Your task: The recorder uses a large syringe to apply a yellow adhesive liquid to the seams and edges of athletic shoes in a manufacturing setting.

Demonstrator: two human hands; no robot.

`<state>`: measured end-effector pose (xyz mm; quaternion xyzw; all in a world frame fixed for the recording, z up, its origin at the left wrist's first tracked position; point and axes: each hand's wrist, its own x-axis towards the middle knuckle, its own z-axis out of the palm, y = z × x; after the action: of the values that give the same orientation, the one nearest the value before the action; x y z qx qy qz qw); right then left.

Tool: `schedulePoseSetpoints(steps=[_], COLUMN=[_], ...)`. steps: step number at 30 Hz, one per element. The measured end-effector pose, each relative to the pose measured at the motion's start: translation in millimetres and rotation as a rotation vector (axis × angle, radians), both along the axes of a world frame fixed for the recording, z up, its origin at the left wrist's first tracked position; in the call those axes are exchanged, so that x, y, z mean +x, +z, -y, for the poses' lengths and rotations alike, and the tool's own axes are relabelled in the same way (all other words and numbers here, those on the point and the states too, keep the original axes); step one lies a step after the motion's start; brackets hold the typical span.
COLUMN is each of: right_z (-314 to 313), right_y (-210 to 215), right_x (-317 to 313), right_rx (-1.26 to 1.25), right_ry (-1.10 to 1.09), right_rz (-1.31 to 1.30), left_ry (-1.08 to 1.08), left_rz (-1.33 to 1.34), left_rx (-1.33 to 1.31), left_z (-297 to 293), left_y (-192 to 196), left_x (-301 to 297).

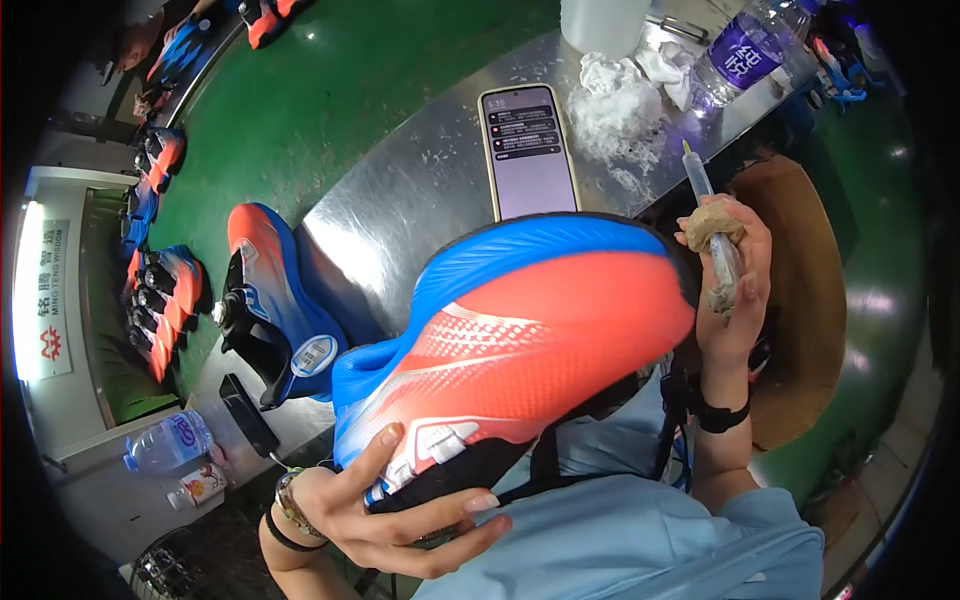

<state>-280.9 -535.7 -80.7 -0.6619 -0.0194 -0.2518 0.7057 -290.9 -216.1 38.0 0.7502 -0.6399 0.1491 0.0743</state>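
A large orange-red and blue sports shoe (540, 330) lies on its side across the middle, close in front of me. My left hand (410, 510) grips it around the dark collar and lace area, with the thumb on the upper and the other fingers spread underneath. At the right, beyond the toe end, my right hand (735, 270) is closed around a clear syringe (698, 178) with a yellow tip pointing up. The same fingers hold a rough tan lump (716, 226), its material unclear. Another shoe (285, 310) in the same colours stands on the metal table at the left.
A lit phone (530, 150) lies on the metal table (400, 170) behind the shoe. White fluffy fibre (620, 110), a white container (604, 25) and a purple-labelled bottle (745, 55) sit farther right. A cardboard box (800, 300) stands beside my right arm. More shoes (165, 300) line the far left.
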Motion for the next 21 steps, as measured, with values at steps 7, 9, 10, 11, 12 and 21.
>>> schedulePoseSetpoints(steps=[7,9,10,11,12,21], right_z=[-4,-2,0,-2,-1,-1], right_y=[-1,1,0,2,1,-2], right_x=[4,3,3,2,0,4], right_rx=[-0.002,-0.054,-0.088,-0.095,-0.1,-0.134], right_ry=[-0.003,-0.035,-0.027,-0.027,-0.021,-0.017], right_rz=[-0.049,-0.035,-0.027,-0.049,-0.056,-0.038], left_ry=[0.182,0.244,0.273,0.302,0.328,0.831], left_rz=[-0.237,-0.316,-0.367,-0.417,-0.355,-0.802], left_rx=[-0.235,-0.416,-0.467,-0.522,-0.502,-0.809], left_z=[-5,-9,-10,-11,-13,18], left_y=[-11,-20,-24,-28,-38,-55], left_x=[12,18,27,37,49,83])
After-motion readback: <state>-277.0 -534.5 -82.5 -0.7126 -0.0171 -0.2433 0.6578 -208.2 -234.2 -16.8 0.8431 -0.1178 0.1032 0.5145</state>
